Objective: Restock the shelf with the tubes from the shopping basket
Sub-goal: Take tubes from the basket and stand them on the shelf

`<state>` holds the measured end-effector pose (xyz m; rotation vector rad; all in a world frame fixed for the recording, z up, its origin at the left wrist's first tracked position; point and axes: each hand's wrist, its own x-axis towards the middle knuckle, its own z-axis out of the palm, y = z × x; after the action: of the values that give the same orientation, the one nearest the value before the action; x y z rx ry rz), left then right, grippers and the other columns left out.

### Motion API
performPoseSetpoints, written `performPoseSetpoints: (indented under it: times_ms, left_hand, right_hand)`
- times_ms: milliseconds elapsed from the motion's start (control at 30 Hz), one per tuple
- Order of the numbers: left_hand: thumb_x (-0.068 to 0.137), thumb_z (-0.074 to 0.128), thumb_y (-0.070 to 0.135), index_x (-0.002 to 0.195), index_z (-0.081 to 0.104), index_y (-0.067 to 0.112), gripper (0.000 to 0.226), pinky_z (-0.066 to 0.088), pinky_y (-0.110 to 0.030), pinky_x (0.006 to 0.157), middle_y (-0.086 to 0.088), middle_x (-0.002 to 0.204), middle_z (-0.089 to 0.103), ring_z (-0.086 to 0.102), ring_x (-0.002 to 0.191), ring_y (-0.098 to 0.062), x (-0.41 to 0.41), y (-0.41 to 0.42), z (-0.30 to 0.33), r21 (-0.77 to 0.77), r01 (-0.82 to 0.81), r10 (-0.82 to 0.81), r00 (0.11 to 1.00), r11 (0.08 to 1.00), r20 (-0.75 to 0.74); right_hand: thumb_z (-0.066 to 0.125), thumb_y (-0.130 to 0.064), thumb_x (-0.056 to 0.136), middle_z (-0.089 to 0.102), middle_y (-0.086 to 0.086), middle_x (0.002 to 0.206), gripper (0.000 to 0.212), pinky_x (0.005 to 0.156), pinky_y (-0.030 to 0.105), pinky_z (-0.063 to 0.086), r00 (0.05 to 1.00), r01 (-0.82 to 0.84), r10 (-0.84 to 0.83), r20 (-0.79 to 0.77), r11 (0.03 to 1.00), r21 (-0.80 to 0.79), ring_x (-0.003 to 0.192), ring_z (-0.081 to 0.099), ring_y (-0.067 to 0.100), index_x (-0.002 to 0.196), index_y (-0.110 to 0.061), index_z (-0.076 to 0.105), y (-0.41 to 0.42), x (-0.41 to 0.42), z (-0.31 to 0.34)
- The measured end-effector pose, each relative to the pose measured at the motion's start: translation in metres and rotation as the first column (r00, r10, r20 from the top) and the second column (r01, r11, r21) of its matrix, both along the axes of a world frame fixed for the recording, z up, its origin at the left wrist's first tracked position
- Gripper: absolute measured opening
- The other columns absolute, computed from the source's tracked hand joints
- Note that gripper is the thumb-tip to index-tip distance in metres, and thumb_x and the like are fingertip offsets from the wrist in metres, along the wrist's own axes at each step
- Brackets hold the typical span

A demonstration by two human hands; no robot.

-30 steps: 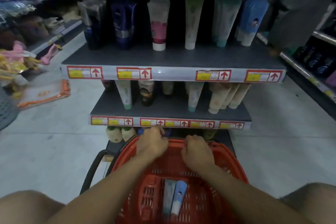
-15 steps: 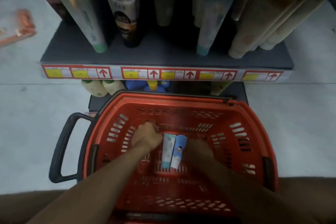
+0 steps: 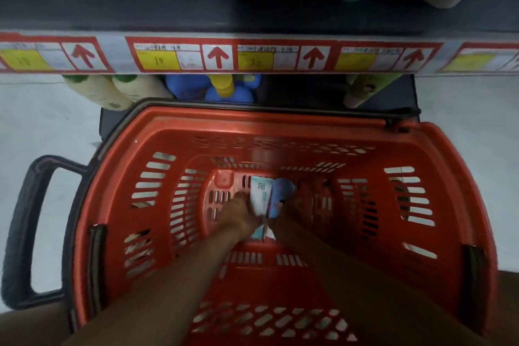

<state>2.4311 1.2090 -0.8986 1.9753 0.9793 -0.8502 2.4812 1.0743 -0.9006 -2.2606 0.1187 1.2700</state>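
A strip of red-bordered paper price labels [image 3: 216, 56] with yellow squares and red arrows runs across the view. Just below it stand two cream plastic bottles with green caps [image 3: 112, 90], left of a cluster of blue bottles [image 3: 193, 86] around a yellow cap [image 3: 223, 86]. Pale grey floor [image 3: 42, 126] spreads lower left of the strip.

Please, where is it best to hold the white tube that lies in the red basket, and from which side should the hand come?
Hold the white tube across its middle, coming from above and its left, where the left hand already is. It lies flat on the basket floor with the blue tube close on its right, so likely only the top and left edge are free.
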Motion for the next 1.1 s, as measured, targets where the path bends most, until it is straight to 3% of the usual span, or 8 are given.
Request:
performPoseSetpoints:
  times_ms: [200, 300, 433, 567, 700, 733, 833, 1100]
  left_hand:
    - [0.078, 0.09, 0.023, 0.131, 0.052, 0.013, 0.066, 0.054, -0.032, 0.093, -0.008, 0.127, 0.069, 0.066, 0.117, -0.028, -0.003, -0.006, -0.017, 0.009, -0.075, 0.075, 0.997, 0.997, -0.033]
    - [0.078, 0.089, 0.023, 0.13, 0.051, 0.014, 0.065, 0.056, -0.033, 0.092, -0.007, 0.125, 0.069, 0.066, 0.115, -0.028, 0.002, -0.008, -0.016, -0.014, -0.099, 0.098, 0.993, 0.995, -0.063]
    - [0.071, 0.089, 0.036, 0.129, 0.057, 0.018, 0.068, 0.056, -0.034, 0.094, -0.006, 0.125, 0.07, 0.067, 0.115, -0.027, 0.007, -0.009, -0.01, 0.005, -0.041, 0.041, 0.995, 0.999, -0.095]
    - [0.075, 0.087, 0.031, 0.123, 0.066, 0.017, 0.054, 0.055, -0.027, 0.086, -0.005, 0.122, 0.072, 0.069, 0.111, -0.024, 0.008, -0.011, 0.011, 0.018, -0.023, 0.024, 0.996, 1.0, -0.082]
    - [0.078, 0.085, 0.03, 0.118, 0.066, 0.018, 0.046, 0.057, -0.03, 0.084, -0.001, 0.115, 0.073, 0.07, 0.104, -0.023, 0.011, -0.011, 0.05, 0.039, -0.027, 0.026, 0.999, 0.999, 0.019]
    - [0.078, 0.084, 0.029, 0.117, 0.065, 0.018, 0.045, 0.056, -0.029, 0.082, -0.002, 0.113, 0.072, 0.07, 0.104, -0.023, 0.012, -0.011, 0.061, 0.047, -0.033, 0.031, 0.998, 0.998, 0.047]
    - [0.079, 0.084, 0.029, 0.113, 0.069, 0.021, 0.037, 0.053, -0.026, 0.076, 0.0, 0.108, 0.074, 0.07, 0.098, -0.021, 0.015, -0.013, 0.097, 0.057, -0.051, 0.041, 0.987, 0.997, 0.156]
    - [0.077, 0.087, 0.033, 0.095, 0.059, 0.023, 0.034, 0.046, -0.028, 0.07, -0.004, 0.105, 0.074, 0.069, 0.097, -0.025, 0.021, -0.028, 0.212, 0.116, -0.103, 0.036, 0.882, 0.988, 0.47]
  right_hand:
    - [0.059, -0.017, 0.102, 0.036, 0.02, 0.156, 0.062, 0.113, 0.037, 0.03, 0.996, -0.058, 0.053, -0.076, 0.995, -0.077, 0.144, 0.037, 0.035, 0.153, 0.001, 0.028, 0.011, 0.004, 0.02]
    - [0.063, -0.027, 0.099, 0.034, 0.015, 0.158, 0.072, 0.115, 0.035, 0.03, 0.999, -0.02, 0.012, -0.037, 0.972, -0.232, 0.145, 0.036, 0.03, 0.155, -0.005, 0.023, 0.007, -0.003, -0.001]
    - [0.071, -0.034, 0.091, 0.037, 0.013, 0.155, 0.087, 0.112, 0.035, 0.039, 0.999, -0.036, 0.037, 0.001, 0.965, -0.261, 0.142, 0.042, 0.03, 0.156, -0.008, 0.019, 0.005, -0.006, -0.002]
    - [0.07, -0.019, 0.088, 0.059, 0.008, 0.132, 0.058, 0.069, 0.019, 0.043, 0.998, -0.044, 0.049, 0.026, 0.983, -0.179, 0.12, 0.061, 0.024, 0.14, -0.006, 0.048, -0.008, -0.001, 0.016]
    - [0.066, -0.006, 0.089, 0.059, 0.0, 0.105, 0.037, 0.054, 0.0, 0.034, 0.991, -0.041, 0.048, 0.125, 0.997, -0.059, 0.107, 0.064, 0.02, 0.124, -0.001, 0.059, -0.017, 0.004, 0.055]
    - [0.067, -0.01, 0.089, 0.06, 0.002, 0.107, 0.038, 0.06, 0.0, 0.034, 0.983, -0.019, 0.027, 0.183, 0.999, -0.046, 0.107, 0.064, 0.02, 0.125, 0.0, 0.058, -0.017, 0.005, 0.07]
    - [0.072, -0.032, 0.08, 0.066, 0.011, 0.117, 0.056, 0.079, 0.025, 0.048, 0.934, -0.01, 0.015, 0.357, 1.0, -0.015, 0.108, 0.067, 0.03, 0.126, -0.007, 0.054, -0.019, 0.008, 0.105]
    - [0.078, -0.043, 0.074, 0.065, 0.001, 0.101, 0.051, 0.07, 0.037, 0.054, 0.794, 0.011, -0.131, 0.593, 0.979, 0.201, 0.089, 0.067, 0.024, 0.106, -0.019, 0.046, -0.04, 0.022, 0.214]
